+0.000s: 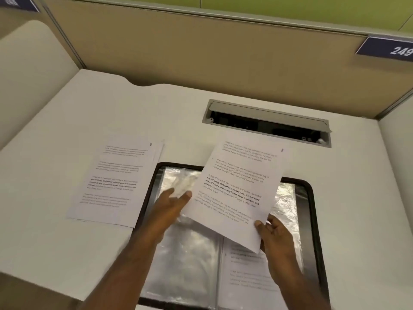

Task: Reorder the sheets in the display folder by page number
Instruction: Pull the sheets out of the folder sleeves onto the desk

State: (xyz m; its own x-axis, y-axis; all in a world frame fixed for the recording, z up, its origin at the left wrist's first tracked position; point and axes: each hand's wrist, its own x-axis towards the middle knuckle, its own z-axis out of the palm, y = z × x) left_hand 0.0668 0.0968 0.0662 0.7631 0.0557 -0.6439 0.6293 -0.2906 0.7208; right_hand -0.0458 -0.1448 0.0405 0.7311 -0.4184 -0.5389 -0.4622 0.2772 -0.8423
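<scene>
Above the open display folder (pixel 183 253), the right hand (pixel 276 240) pinches sheet 3 (pixel 237 189) at its near corner; left hand (pixel 172 204) fingers (pixel 186 195) lie straight, touching its left edge.

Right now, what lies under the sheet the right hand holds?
Under the held sheet: the open display folder, its clear sleeves, and another printed sheet partly showing. That sheet's page number is covered.

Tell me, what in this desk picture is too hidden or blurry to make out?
- Head view: the sheet in the right sleeve is partly covered by the held sheet and the right hand; its number is unreadable.
- The stack on the desk shows a 2 on top; the sheets beneath are hidden.
- The display folder is cut off by the bottom edge.
- Body text is too blurred to read.
</scene>
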